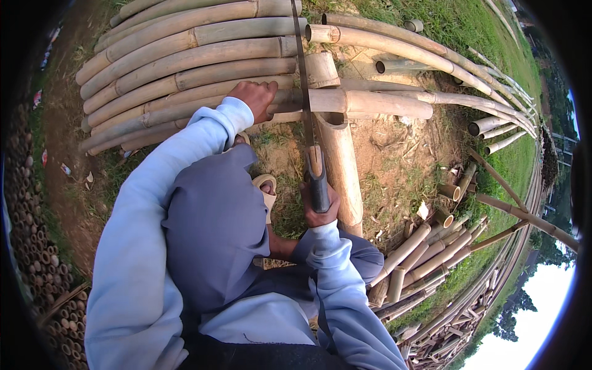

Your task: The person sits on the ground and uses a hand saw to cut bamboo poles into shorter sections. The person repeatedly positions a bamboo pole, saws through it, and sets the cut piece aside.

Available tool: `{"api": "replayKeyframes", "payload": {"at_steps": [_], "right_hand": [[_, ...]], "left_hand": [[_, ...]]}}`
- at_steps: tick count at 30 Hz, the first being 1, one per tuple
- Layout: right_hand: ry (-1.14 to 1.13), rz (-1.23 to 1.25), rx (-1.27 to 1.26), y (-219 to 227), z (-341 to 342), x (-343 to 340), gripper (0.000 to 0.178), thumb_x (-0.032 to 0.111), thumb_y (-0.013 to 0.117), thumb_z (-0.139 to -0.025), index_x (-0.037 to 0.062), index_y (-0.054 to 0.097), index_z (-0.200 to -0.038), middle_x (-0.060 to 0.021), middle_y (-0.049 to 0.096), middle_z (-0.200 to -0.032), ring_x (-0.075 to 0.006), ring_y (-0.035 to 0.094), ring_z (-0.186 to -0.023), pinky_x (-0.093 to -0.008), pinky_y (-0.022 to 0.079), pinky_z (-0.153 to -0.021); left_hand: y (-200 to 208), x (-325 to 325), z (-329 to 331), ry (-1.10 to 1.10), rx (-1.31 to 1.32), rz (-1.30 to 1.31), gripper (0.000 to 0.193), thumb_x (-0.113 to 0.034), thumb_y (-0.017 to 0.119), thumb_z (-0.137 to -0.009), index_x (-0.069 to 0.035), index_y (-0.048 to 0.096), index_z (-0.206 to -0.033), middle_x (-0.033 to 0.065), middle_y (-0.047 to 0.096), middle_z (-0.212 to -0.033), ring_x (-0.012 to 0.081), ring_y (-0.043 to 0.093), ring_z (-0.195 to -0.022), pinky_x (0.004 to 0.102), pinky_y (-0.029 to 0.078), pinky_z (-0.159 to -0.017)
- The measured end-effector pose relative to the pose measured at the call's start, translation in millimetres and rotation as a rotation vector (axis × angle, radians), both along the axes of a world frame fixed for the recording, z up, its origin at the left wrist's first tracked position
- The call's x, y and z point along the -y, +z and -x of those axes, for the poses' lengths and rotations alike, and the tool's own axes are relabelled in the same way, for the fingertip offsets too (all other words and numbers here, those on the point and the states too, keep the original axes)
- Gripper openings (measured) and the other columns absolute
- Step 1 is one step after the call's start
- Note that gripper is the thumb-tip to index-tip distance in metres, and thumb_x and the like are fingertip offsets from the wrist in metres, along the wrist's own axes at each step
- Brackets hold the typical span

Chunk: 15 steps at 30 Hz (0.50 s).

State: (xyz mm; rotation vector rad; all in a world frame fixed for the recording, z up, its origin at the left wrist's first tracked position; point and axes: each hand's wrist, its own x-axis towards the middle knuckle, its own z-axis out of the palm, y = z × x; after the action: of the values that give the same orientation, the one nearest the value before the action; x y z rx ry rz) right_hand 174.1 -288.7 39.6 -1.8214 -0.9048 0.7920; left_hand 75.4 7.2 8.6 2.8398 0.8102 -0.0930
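Note:
My right hand (322, 209) is wrapped round the dark handle of a handsaw (307, 126). The saw's long narrow blade points away from me and lies across a bamboo pole (388, 103). Left of the blade, my left hand (256, 98) is closed over this same pole, its knuckles uppermost. The pole's right part rests across a thick bamboo log (341, 166) on the ground, whose hollow end shows beside the blade. A shorter bamboo piece (322, 69) lies just beyond the pole. How deep the blade sits in the pole, I cannot tell.
Several long bamboo poles (203, 55) lie side by side at the left. More poles (425, 49) stretch out at the far right. Short cut bamboo pieces (419, 253) are heaped at the right near my knee. Stacked bamboo ends (46, 265) stand at the far left.

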Motion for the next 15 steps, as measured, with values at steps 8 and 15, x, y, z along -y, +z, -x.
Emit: {"api": "replayKeyframes", "payload": {"at_steps": [8, 15], "right_hand": [[-0.005, 0.147, 0.193, 43.6, 59.0, 158.5, 0.016, 0.008, 0.074, -0.081, 0.0009, 0.07, -0.094, -0.0104, 0.069, -0.08, -0.0142, 0.066, -0.074, -0.0313, 0.053, -0.069], [-0.054, -0.066, -0.003, -8.8, 14.0, 1.6, 0.01, 0.006, 0.071, -0.088, -0.0002, 0.065, -0.093, -0.0024, 0.057, -0.07, -0.0093, 0.05, -0.063, -0.0278, 0.046, -0.06]], "left_hand": [[-2.4, 8.8, 14.7, 0.049, -0.056, 0.056, 0.059, -0.036, 0.084, -0.071, -0.002, 0.051, -0.107, 0.0184, 0.07, -0.092, 0.0373, 0.07, -0.088, 0.0458, 0.057, -0.078], [-16.9, 0.1, 4.8, 0.029, 0.007, 0.003, 0.055, -0.03, 0.083, -0.067, -0.001, 0.054, -0.104, 0.0178, 0.068, -0.092, 0.036, 0.07, -0.085, 0.045, 0.057, -0.077]]}}
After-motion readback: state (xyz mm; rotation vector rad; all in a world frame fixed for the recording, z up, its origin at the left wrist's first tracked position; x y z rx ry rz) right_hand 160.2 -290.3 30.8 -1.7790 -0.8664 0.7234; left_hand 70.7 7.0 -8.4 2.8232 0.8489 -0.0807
